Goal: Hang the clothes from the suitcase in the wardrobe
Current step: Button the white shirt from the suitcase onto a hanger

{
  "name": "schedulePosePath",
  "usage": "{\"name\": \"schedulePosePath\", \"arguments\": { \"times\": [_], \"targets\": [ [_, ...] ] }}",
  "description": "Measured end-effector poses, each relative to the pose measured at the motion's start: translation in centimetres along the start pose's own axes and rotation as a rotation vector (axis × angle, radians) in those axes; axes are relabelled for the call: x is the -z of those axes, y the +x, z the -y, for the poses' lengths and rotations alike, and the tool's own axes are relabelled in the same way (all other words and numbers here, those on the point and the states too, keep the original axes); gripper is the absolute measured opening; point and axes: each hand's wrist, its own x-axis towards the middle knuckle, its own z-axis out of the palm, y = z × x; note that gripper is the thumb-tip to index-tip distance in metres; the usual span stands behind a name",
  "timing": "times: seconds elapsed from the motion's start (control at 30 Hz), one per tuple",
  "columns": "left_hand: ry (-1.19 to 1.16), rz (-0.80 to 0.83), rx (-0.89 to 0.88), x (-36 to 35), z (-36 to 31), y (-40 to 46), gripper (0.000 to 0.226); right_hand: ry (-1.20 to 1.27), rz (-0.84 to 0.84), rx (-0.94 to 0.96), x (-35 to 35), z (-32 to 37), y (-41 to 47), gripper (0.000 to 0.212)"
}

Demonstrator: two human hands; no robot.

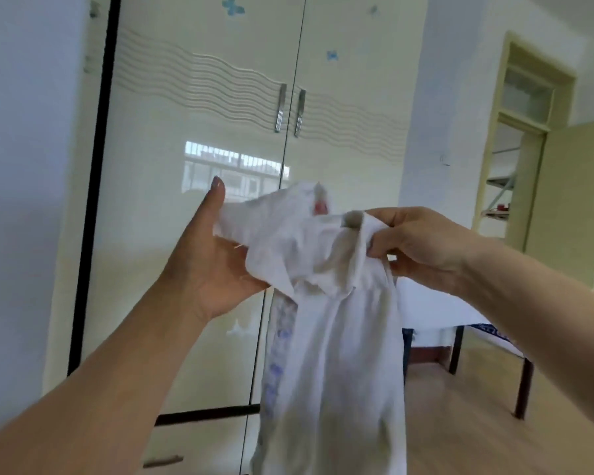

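Directly behind the held white garment (330, 303), closed wardrobe doors (192, 200) stand.

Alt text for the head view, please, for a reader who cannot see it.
Two bare hands, left hand and right hand, hold up a white cloth garment by its top, before a glossy cream wardrobe with both doors closed.

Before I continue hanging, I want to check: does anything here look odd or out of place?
Mostly normal. The white garment hangs bunched between the left hand and right hand, no hanger visible, and the wardrobe doors are shut.
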Motion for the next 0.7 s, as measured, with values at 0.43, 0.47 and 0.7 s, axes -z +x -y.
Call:
{"name": "schedulePosePath", "arguments": {
  "times": [0.43,0.47,0.7],
  "targets": [
    [0.137,-0.137,-0.241,1.4,4.2,0.7,0.018,-0.346,-0.444,-0.022,0.7,-8.1,-2.9,0.025],
    [0.225,-0.225,-0.136,2.6,5.5,0.1,0.015,-0.558,-0.353,-0.037,0.2,-8.9,-3.6,0.015],
    [0.572,-0.508,0.514,11.5,15.5,-7.1,0.024,-0.513,-0.076,-0.648,-3.8,-20.7,-8.4,0.016]
  ]
}}
